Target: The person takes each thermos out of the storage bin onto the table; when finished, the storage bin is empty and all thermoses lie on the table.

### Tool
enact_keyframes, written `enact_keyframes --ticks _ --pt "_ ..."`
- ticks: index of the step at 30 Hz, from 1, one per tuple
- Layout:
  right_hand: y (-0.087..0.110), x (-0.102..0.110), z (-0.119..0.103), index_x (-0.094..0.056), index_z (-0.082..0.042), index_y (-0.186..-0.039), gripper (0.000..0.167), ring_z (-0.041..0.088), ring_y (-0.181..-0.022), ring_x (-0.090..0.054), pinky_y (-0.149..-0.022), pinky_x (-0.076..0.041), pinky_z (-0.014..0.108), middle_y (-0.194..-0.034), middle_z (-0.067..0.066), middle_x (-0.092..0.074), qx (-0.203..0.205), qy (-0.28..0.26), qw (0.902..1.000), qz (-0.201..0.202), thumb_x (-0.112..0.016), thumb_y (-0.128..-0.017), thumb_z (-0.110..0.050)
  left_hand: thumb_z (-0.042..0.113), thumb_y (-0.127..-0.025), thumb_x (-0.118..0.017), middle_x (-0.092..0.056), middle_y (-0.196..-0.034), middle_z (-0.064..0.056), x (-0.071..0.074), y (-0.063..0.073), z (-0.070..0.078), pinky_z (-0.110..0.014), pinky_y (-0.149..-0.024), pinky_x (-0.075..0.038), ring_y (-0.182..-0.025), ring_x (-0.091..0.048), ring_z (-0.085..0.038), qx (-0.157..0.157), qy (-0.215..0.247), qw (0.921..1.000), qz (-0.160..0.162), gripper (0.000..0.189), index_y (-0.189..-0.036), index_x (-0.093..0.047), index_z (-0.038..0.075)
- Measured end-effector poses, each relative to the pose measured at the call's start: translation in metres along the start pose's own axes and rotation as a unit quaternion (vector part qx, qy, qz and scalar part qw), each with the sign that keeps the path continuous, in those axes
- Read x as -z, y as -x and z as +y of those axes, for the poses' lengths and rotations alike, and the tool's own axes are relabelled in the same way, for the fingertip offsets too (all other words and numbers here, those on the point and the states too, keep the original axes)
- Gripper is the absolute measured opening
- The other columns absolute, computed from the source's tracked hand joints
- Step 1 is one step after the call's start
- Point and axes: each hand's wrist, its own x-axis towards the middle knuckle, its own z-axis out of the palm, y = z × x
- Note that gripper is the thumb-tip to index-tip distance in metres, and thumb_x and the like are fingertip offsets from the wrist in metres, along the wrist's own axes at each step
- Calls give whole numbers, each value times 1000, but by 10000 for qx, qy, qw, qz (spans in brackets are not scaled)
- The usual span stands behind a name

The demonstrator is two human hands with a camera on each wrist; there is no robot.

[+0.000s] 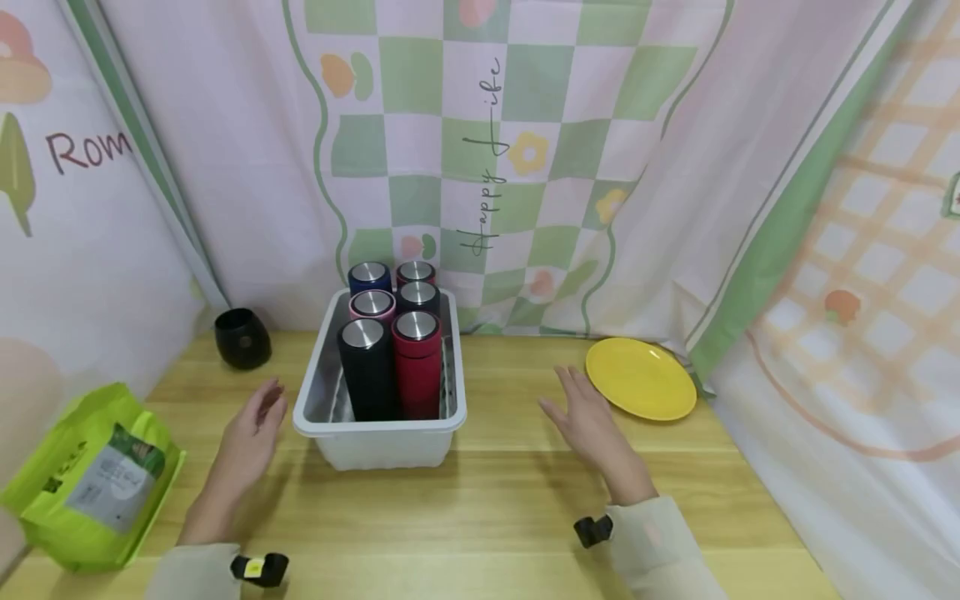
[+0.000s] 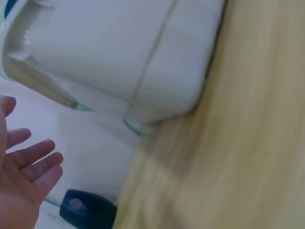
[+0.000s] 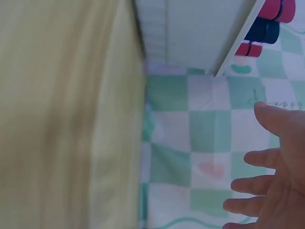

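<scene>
A white bin (image 1: 386, 448) stands on the table, left of centre, holding several upright thermos bottles with steel-topped lids. At its front are a black thermos (image 1: 367, 375) and a red thermos (image 1: 417, 375); behind them are pink, dark and blue ones, partly hidden. My left hand (image 1: 251, 433) hovers just left of the bin, fingers loosely bent and holding nothing. In the left wrist view that hand (image 2: 28, 176) is apart from the bin wall (image 2: 114, 57). To the right of the bin, near the yellow plate, my right hand (image 1: 592, 425) has its fingers spread, with nothing in them.
A black cup (image 1: 243, 338) sits at the back left, behind my left hand. At the left edge lies a bright green bag (image 1: 97, 483). The yellow plate (image 1: 641, 379) lies at the back right. Printed curtains (image 1: 510, 167) hang behind the wooden table (image 1: 465, 525).
</scene>
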Motion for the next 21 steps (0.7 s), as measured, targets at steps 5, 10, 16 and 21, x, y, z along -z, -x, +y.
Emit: enact_keyframes --ticks 5,10,16,21 --pt "-12 3 -24 -25 2 -151 69 44 -139 -20 -109 -19 58 -155 26 -21 173 -427 9989 95 -46 -102 -42 27 -107 -39 -45 -140 -26 -3 0 10 -42 -104 -35 -126 -44 -38 -115 473 9988 53 52 -147 -33 -4" --pt "-26 3 -52 -30 0 -150 63 40 -137 -28 -108 -24 54 -152 23 -31 451 -608 9968 270 -51 -102 -35 27 -107 -39 -41 -144 -27 -7 -1 15 -23 -101 -32 -129 -40 -38 -22 1041 9944 -183 53 -150 -30 -3" --pt "-39 2 -82 -31 0 -150 62 38 -137 -29 -110 -23 52 -152 21 -32 650 -647 9952 330 -52 -101 -34 30 -107 -37 -34 -148 -28 -13 -3 18 -52 -108 -25 -133 -34 -40 192 1448 9887 -329 56 -153 -24 0" --pt "-49 -3 -103 -33 1 -149 61 36 -137 -31 -110 -24 48 -151 20 -34 858 -628 9935 409 -52 -101 -34 29 -107 -36 -32 -150 -27 -14 -4 21 -56 -108 -23 -134 -32 -39 166 1501 9879 -362 55 -153 -25 2"
